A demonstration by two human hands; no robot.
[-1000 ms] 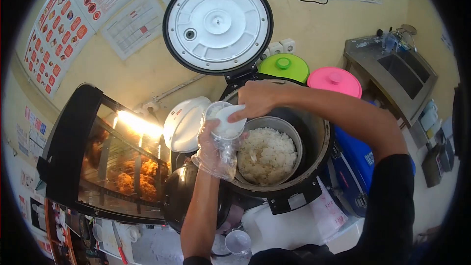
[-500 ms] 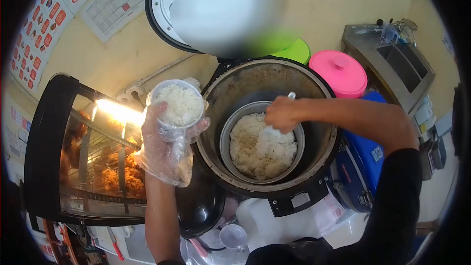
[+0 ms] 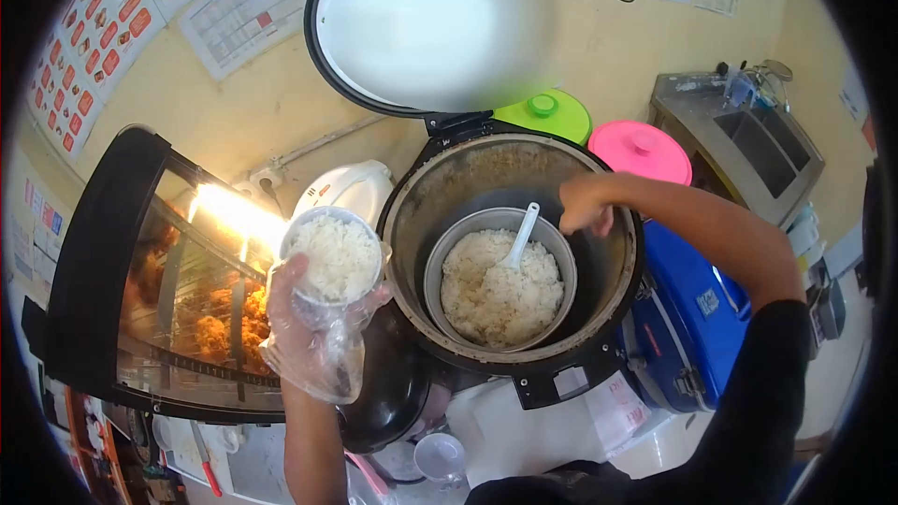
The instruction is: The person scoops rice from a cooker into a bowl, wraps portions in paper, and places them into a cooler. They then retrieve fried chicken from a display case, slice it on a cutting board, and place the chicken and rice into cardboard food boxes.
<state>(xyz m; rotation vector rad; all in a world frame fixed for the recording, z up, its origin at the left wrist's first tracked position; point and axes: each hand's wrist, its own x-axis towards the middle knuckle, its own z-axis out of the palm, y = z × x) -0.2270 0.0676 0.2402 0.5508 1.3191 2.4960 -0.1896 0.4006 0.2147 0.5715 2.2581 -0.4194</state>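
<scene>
My left hand point(image 3: 304, 323), in a clear plastic glove, is wrapped round a white bowl point(image 3: 334, 255) filled with white rice. My right hand point(image 3: 589, 206) is bare and hangs over the right rim of the large open cooker point(image 3: 412, 189), its fingers curled; whether anything is between them is too small to tell. Inside the cooker sits a metal pot point(image 3: 433, 290) of rice point(image 3: 491, 304). A white rice paddle point(image 3: 524, 236) stands tilted in that rice, its handle pointing up, apart from my right hand.
A lit glass display case point(image 3: 94, 290) with fried food is on the left. The cooker's raised lid point(image 3: 430, 28) is behind. Green point(image 3: 545, 114) and pink point(image 3: 645, 151) lids, a blue cooler box point(image 3: 692, 304) and a metal sink point(image 3: 758, 145) lie rightward. An empty cup point(image 3: 440, 456) sits below.
My right hand has let go of the paddle and moved right, leaving it standing in the rice. My left hand still holds the filled bowl, and the view has shifted slightly.
</scene>
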